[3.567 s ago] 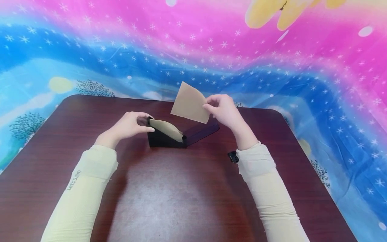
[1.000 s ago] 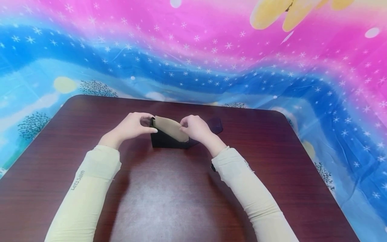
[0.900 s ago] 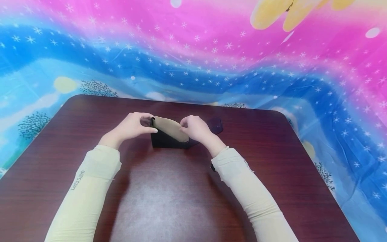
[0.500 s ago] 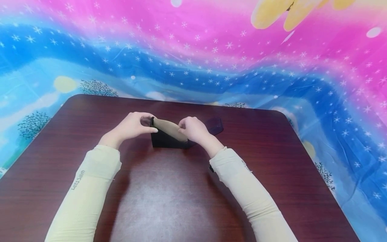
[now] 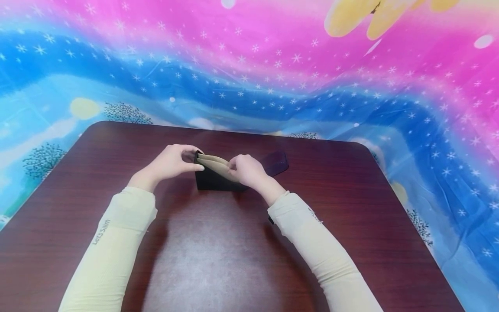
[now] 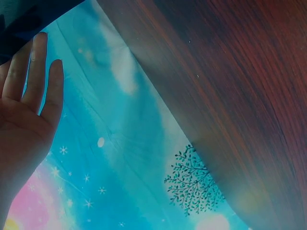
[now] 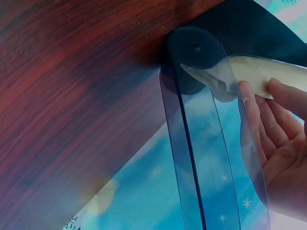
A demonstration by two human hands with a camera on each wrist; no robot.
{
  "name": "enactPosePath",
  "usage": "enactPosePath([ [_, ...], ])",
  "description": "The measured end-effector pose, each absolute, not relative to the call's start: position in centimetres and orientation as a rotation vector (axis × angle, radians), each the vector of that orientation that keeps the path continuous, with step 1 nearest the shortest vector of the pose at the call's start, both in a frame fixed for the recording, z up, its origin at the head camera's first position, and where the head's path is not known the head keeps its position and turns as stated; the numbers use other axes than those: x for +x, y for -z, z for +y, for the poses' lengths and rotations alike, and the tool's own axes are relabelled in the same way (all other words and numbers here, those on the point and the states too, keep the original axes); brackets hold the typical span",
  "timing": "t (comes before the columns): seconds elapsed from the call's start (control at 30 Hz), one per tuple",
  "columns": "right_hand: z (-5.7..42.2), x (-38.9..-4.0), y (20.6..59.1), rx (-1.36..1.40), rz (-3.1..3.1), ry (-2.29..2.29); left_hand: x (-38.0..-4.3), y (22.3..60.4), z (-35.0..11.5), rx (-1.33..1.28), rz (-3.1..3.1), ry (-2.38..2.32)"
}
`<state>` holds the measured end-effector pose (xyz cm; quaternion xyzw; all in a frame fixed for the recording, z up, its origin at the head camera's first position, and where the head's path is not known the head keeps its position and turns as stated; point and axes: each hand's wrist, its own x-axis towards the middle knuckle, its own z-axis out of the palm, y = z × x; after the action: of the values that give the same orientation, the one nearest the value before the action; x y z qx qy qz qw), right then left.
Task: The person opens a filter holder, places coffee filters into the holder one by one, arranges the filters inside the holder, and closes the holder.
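A black box [image 5: 216, 181] with a see-through hinged lid [image 5: 277, 162] stands on the table, its lid swung open to the right. Inside sit several tan coffee filters [image 5: 212, 164], their curved top edges showing above the slanted side. My left hand [image 5: 165, 164] grips the box's left end, thumb on the near side and fingers behind. At the box's right end, my right hand [image 5: 249, 170] pinches the filters' edge. The right wrist view shows the thumb on a tan filter [image 7: 256, 72], close by the lid's hinge [image 7: 195, 46]. The left wrist view shows only part of the left hand [image 6: 29, 110].
The dark reddish wooden table [image 5: 210, 251] carries the box near its far middle. Beyond its back and side edges hangs a pink and blue cloth [image 5: 249, 65] with snowflakes. A dark band [image 5: 271, 220] shows at the right sleeve cuff.
The right hand has brought a separate filter, earlier held in the air, down into the box. It has since moved slightly down and right, and the filters' tops now stand lower and spread apart.
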<state>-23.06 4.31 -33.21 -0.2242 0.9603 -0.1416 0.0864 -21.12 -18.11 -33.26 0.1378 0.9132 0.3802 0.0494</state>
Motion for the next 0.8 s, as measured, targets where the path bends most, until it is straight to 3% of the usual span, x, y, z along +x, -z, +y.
enactPosePath([
  [0.23,4.4,-23.1,33.0,-0.665,2.858,0.396,-21.1,33.2,-17.9,0.422,2.777,-1.164],
  [0.43,5.7,-22.9,30.7,-0.627,2.865,0.472,-21.0,33.2,-17.9,0.419,2.771,-1.162],
  [0.8,14.4,-23.9,27.2,-0.744,2.698,0.578,-20.9,33.2,-18.1,0.440,2.764,-1.151],
])
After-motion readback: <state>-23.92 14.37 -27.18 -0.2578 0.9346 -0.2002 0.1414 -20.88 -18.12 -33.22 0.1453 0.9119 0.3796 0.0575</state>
